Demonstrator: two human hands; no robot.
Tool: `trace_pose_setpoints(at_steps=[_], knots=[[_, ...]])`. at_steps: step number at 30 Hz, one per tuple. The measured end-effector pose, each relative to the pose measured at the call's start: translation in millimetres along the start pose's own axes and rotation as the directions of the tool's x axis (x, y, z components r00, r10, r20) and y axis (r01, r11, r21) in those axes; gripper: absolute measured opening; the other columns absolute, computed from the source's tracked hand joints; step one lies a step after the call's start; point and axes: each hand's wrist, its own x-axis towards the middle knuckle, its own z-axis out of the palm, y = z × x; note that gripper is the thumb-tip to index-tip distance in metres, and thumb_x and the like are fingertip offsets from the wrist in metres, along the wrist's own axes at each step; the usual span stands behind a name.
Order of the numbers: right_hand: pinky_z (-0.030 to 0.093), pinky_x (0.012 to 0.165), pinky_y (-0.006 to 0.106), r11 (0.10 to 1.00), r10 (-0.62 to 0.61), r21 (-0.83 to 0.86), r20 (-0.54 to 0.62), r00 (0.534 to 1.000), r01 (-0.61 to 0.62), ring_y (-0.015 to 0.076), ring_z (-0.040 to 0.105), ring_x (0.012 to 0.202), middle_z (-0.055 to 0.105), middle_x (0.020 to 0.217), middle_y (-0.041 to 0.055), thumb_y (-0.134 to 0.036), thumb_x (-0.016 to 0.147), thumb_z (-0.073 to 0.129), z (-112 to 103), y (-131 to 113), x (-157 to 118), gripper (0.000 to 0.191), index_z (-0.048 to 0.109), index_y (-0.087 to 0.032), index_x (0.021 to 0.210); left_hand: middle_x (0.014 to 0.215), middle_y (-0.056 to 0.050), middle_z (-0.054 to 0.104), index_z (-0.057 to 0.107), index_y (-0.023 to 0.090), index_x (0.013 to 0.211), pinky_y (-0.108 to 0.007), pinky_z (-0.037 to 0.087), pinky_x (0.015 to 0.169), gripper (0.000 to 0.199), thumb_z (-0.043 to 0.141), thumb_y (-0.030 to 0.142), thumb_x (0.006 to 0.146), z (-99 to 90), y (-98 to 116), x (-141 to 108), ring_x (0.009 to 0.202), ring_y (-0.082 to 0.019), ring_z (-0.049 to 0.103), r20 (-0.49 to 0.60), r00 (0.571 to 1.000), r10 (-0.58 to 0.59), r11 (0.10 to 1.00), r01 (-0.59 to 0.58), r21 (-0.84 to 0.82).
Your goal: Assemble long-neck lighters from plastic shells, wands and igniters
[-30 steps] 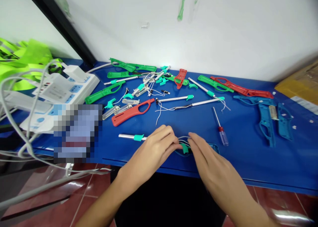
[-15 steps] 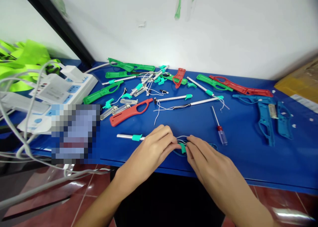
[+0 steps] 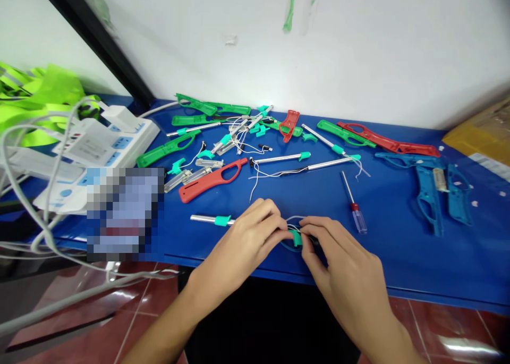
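Note:
My left hand [image 3: 255, 234] is closed round the middle of a lighter, thumb and fingertips at its teal trigger [image 3: 297, 238]. From under that hand a metal lighter tube [image 3: 202, 218] with a teal collar [image 3: 222, 220] sticks out to the left. A blue lighter shell [image 3: 290, 245] shows in part below the trigger, and thin white wires [image 3: 294, 227] run between the hands. My right hand [image 3: 345, 268] pinches at the right side of the trigger. Its fingertips hide what they grip; something dark shows just behind them.
A screwdriver [image 3: 354, 207] lies right of my hands. Behind are a red lighter shell [image 3: 211, 182], green shells [image 3: 169, 149], metal tubes [image 3: 279, 157] and clear fuel tanks [image 3: 197, 175]. Blue shells [image 3: 428, 194] lie at right, a power strip [image 3: 131, 141] at left.
My right hand has turned slightly, its thumb and fingers spreading a little at the trigger. The left hand keeps its hold. The whole view has shifted slightly.

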Motion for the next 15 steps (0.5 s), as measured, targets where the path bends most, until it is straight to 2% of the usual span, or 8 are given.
trace_pose_setpoints(at_steps=[4, 8, 12, 15], knots=[[0.056, 0.071, 0.028, 0.999, 0.039, 0.031, -0.022, 0.999, -0.038, 0.0174, 0.08, 0.095, 0.081, 0.111, 0.004, -0.017, 0.109, 0.056, 0.8, -1.4, -3.0, 0.017, 0.071, -0.018, 0.101, 0.113, -0.004, 0.064, 0.068, 0.019, 0.123, -0.032, 0.054, 0.091, 0.018, 0.07, 0.022, 0.106, 1.1, -0.6, -0.2, 0.103, -0.018, 0.066, -0.013, 1.0, -0.02, 1.0, 0.02, 0.016], [0.055, 0.068, 0.025, 0.996, 0.08, 0.053, -0.029, 0.996, -0.079, 0.0168, 0.08, 0.101, 0.08, 0.121, 0.0051, -0.017, 0.108, 0.056, 1.4, -3.3, -4.4, 0.017, 0.072, -0.019, 0.101, 0.108, -0.003, 0.061, 0.072, 0.02, 0.12, -0.031, 0.054, 0.086, 0.013, 0.065, 0.022, 0.109, 1.6, -2.5, -0.5, 0.098, -0.016, 0.064, 0.013, 1.0, 0.012, 0.999, -0.012, 0.031], [0.054, 0.06, 0.025, 0.994, 0.107, 0.018, -0.063, 0.992, -0.106, 0.0157, 0.081, 0.092, 0.08, 0.12, 0.0055, -0.018, 0.107, 0.058, 5.4, -4.7, -5.9, 0.016, 0.071, -0.019, 0.099, 0.108, -0.003, 0.061, 0.072, 0.02, 0.117, -0.03, 0.054, 0.086, 0.012, 0.063, 0.022, 0.11, 1.0, -3.3, -0.6, 0.098, -0.015, 0.064, 0.022, 1.0, 0.01, 1.0, -0.011, 0.011], [0.057, 0.062, 0.026, 0.996, 0.088, -0.007, -0.084, 0.993, -0.089, 0.0173, 0.082, 0.091, 0.08, 0.123, 0.0082, -0.02, 0.108, 0.058, 7.6, -4.3, -7.6, 0.015, 0.071, -0.018, 0.1, 0.109, -0.003, 0.063, 0.07, 0.021, 0.12, -0.031, 0.055, 0.088, 0.012, 0.062, 0.021, 0.11, 0.2, -2.3, 0.5, 0.1, -0.016, 0.064, 0.032, 0.999, 0.004, 1.0, -0.004, 0.006]])
